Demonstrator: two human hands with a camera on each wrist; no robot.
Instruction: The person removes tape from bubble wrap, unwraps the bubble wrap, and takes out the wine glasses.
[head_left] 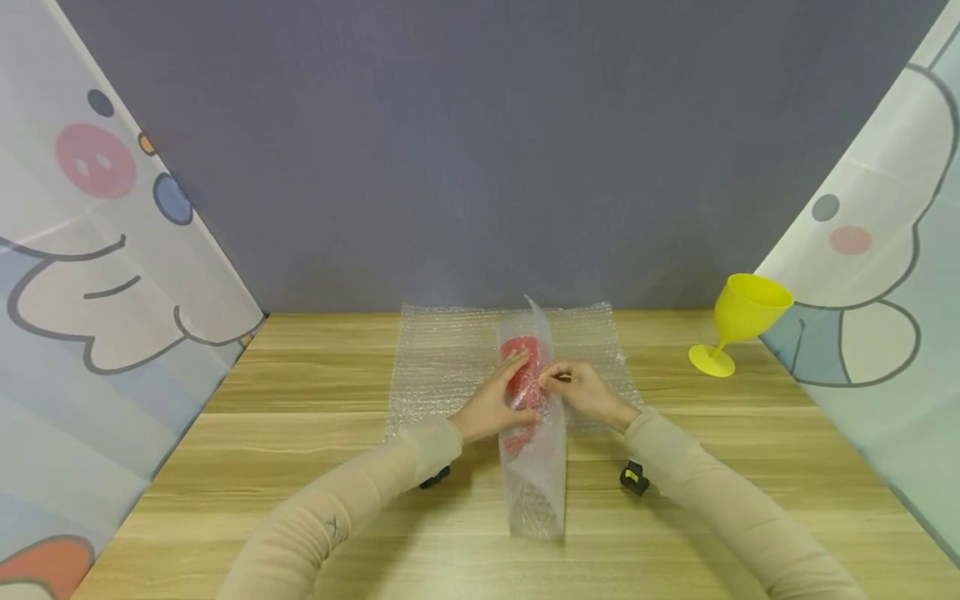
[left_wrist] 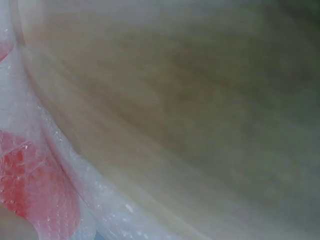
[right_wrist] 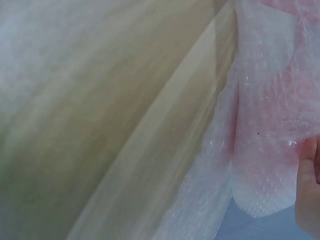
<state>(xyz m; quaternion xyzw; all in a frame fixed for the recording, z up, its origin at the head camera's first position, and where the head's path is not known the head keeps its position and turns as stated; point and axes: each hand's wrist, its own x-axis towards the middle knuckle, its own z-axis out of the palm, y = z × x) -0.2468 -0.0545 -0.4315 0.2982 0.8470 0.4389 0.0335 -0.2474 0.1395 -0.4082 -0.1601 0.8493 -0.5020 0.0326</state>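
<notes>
Rests the left hand [head_left: 491, 406], unclenched, thumb spread, over the red object [head_left: 533, 382] rolled in bubble wrap [head_left: 536, 492] on the surface [head_left: 225, 467]. Pinches bubble wrap with the right hand [head_left: 588, 392] just right of the red object, well apart from the yellow goblet [head_left: 750, 310].

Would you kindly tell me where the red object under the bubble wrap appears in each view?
Head: the red object lies just right of centre, below mid-height, partly behind the left hand.
Left wrist: the red object shows mainly at lower left.
Right wrist: the red object shows pinkish, towards the right side.
Shared landmark: the bubble wrap covering it.
</notes>
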